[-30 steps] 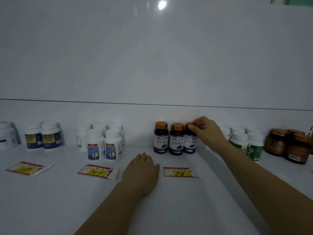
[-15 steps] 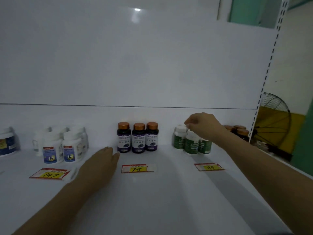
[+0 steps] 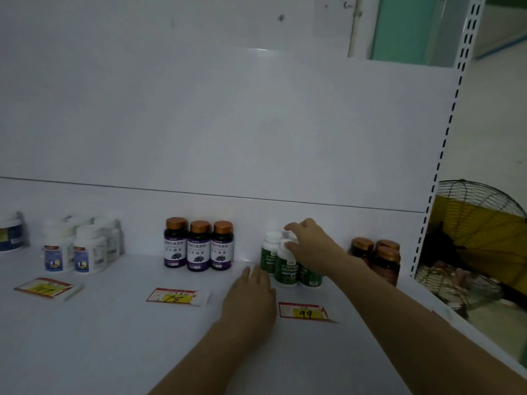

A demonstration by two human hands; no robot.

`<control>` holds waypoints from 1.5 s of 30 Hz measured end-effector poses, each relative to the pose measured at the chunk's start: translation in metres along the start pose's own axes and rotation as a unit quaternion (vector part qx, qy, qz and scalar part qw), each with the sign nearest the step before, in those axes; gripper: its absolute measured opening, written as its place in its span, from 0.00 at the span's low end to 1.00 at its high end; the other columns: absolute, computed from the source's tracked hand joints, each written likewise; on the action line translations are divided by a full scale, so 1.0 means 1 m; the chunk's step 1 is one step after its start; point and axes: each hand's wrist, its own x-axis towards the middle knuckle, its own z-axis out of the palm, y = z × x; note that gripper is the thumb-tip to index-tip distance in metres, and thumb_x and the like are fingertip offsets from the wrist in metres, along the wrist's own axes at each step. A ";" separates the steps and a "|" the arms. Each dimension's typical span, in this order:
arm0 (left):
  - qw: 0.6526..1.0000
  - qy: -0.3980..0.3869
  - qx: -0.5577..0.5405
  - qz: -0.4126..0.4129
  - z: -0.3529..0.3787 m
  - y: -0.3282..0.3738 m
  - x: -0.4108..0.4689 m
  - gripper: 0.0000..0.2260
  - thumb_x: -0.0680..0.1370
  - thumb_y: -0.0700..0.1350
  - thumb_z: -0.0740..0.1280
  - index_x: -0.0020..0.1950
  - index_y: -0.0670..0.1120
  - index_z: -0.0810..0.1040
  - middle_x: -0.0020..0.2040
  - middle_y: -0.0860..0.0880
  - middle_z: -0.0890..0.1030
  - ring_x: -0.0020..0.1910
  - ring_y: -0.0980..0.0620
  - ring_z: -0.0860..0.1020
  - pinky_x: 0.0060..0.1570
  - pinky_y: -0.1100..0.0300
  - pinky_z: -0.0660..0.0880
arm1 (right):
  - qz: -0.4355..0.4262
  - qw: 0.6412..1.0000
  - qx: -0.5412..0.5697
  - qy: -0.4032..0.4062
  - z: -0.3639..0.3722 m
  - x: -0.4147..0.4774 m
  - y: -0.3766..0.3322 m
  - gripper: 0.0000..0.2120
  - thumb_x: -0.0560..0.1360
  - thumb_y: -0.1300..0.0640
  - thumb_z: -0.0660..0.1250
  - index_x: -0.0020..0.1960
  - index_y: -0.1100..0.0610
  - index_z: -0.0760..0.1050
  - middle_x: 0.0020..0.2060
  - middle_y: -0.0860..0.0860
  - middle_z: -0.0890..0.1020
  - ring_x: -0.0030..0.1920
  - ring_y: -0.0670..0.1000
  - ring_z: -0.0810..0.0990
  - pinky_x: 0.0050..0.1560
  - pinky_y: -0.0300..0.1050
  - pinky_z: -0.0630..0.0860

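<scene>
My right grip [image 3: 309, 246] curls on the green bottles [image 3: 285, 269] by their caps, tidying them I guess; left grip [image 3: 251, 297] flat, empty, bracing just beside.

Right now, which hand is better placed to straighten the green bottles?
The right hand: its fingers curl over the white caps of the green bottles. The left hand lies flat on the shelf beside them, holding nothing.

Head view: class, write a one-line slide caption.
Right hand grips green-labelled bottles on a shelf; left hand rests flat beside the 99 price tag.
</scene>
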 end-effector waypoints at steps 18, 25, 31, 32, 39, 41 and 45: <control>0.984 0.006 -0.177 -0.021 -0.005 -0.008 -0.004 0.24 0.80 0.57 0.58 0.72 0.47 0.62 0.71 0.49 0.68 0.68 0.51 0.67 0.60 0.63 0.63 | -0.050 0.981 0.137 0.128 0.016 -0.015 -0.007 0.15 0.76 0.52 0.66 0.61 0.56 0.77 0.55 0.55 0.77 0.52 0.50 0.74 0.47 0.34 0.65; 0.918 0.031 -0.395 0.034 -0.014 -0.014 0.004 0.18 0.71 0.52 0.72 0.58 0.53 0.72 0.54 0.58 0.79 0.48 0.65 0.76 0.40 0.75 0.69 | 0.001 0.953 0.263 0.149 -0.011 -0.025 -0.013 0.14 0.73 0.40 0.66 0.48 0.50 0.79 0.40 0.44 0.79 0.41 0.41 0.76 0.38 0.33 0.69; 0.849 -0.026 -0.525 0.064 -0.025 -0.016 0.000 0.10 0.73 0.46 0.71 0.53 0.53 0.78 0.47 0.58 0.83 0.44 0.69 0.80 0.40 0.79 0.72 | 0.005 0.869 0.495 0.004 -0.013 -0.030 -0.002 0.10 0.80 0.49 0.59 0.50 0.51 0.78 0.48 0.50 0.83 0.51 0.51 0.82 0.53 0.43 0.78; 0.842 -0.037 -0.534 0.067 -0.026 -0.016 0.000 0.10 0.74 0.47 0.70 0.55 0.51 0.78 0.48 0.55 0.84 0.46 0.66 0.80 0.45 0.76 0.74 | 0.003 0.855 0.518 -0.001 -0.012 -0.029 0.000 0.10 0.80 0.51 0.59 0.52 0.52 0.78 0.48 0.51 0.83 0.51 0.52 0.82 0.54 0.44 0.78; 0.793 -0.117 -0.591 0.087 -0.027 -0.016 -0.001 0.22 0.69 0.52 0.68 0.59 0.43 0.77 0.53 0.46 0.84 0.55 0.51 0.81 0.60 0.58 0.73 | 0.025 0.802 0.596 -0.031 -0.008 -0.028 0.000 0.14 0.78 0.50 0.63 0.57 0.58 0.75 0.52 0.55 0.82 0.52 0.54 0.82 0.54 0.47 0.78; 0.793 -0.118 -0.591 0.088 -0.027 -0.016 0.000 0.22 0.68 0.52 0.69 0.59 0.44 0.77 0.53 0.47 0.83 0.55 0.52 0.81 0.60 0.59 0.73 | 0.021 0.803 0.595 -0.019 -0.008 -0.028 -0.002 0.15 0.77 0.49 0.65 0.57 0.59 0.75 0.50 0.54 0.83 0.49 0.52 0.83 0.50 0.45 0.79; 0.791 -0.103 -0.598 0.076 -0.026 -0.017 0.003 0.16 0.74 0.46 0.69 0.61 0.46 0.76 0.55 0.48 0.83 0.55 0.53 0.80 0.61 0.59 0.74 | 0.026 0.816 0.576 0.036 -0.006 -0.028 -0.001 0.17 0.73 0.48 0.69 0.57 0.57 0.75 0.49 0.54 0.83 0.49 0.54 0.83 0.52 0.49 0.80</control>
